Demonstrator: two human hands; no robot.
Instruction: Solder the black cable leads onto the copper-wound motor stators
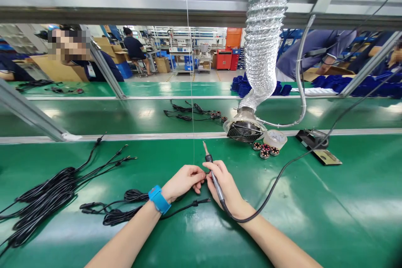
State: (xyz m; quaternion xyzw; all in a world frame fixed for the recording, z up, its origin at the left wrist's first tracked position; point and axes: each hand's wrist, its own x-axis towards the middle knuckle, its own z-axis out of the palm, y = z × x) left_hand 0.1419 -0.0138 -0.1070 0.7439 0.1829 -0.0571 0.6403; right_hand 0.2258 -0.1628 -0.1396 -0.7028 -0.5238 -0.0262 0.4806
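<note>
My right hand (228,186) is wrapped round a soldering iron (215,182), whose tip points up and away from me. The iron's black cord (278,180) loops over my right wrist and runs off to the upper right. My left hand (185,182), below a blue wristband (159,199), has its fingers pinched together. Its fingertips meet those of my right hand around a small dark piece, too hidden to name. Under my left forearm lies a coiled black cable (121,217), and one cable end (201,202) shows just below my hands.
A thin wire (190,50) hangs down in front of me. Beyond my right hand are a fume-extractor fan (246,130), several small round coil parts (265,150), a translucent tub (275,138) and an iron stand (317,144). More black cables (47,201) lie left. People work beyond the bench.
</note>
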